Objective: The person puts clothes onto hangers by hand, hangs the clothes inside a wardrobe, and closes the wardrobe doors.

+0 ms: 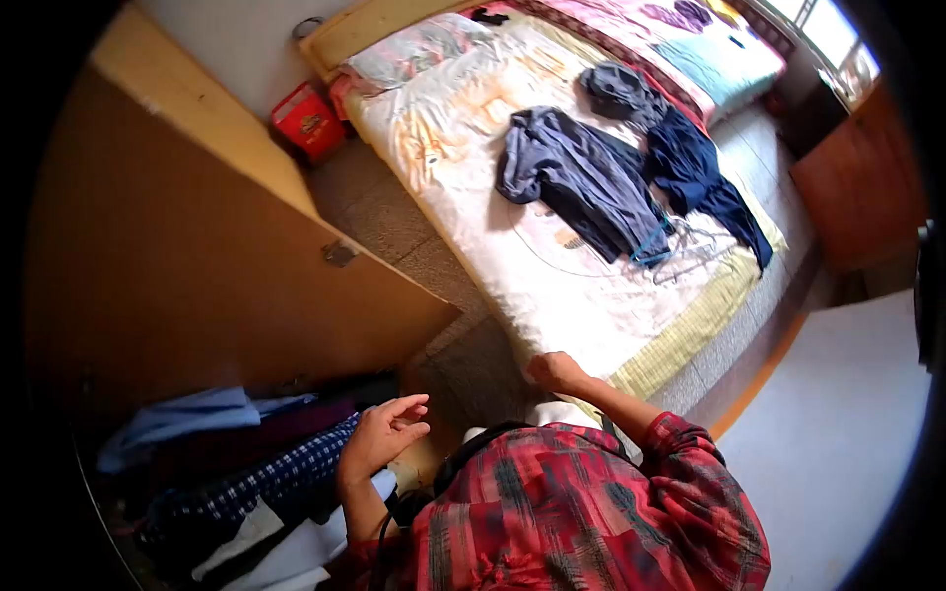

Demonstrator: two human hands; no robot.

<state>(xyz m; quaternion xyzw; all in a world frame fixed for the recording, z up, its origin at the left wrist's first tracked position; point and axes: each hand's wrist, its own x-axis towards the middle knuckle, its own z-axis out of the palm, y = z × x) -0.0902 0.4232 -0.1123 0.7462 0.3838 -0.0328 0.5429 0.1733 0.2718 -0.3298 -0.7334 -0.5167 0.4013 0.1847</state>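
Observation:
My left hand (384, 433) hovers beside the open wardrobe's clothes, its fingers apart and holding nothing. Closest to it is a dark blue checked garment (266, 483), with a light blue cloth (182, 424) behind and white cloth (305, 547) in front. My right hand (557, 372) is closed in a fist at the near edge of the bed (473, 227), and nothing shows sticking out of it. On the bed lie a grey-purple long-sleeved top (576, 167), dark navy clothing (695, 167), a dark grey bundle (621, 94) and several thin hangers (675, 251).
A brown wardrobe door (227, 266) stands open on the left. A red bin or box (307, 120) sits on the floor by the bed's head. Farther back is a second bed (719, 74). A white surface (838, 414) rises at the right, near a reddish-brown cabinet (857, 187).

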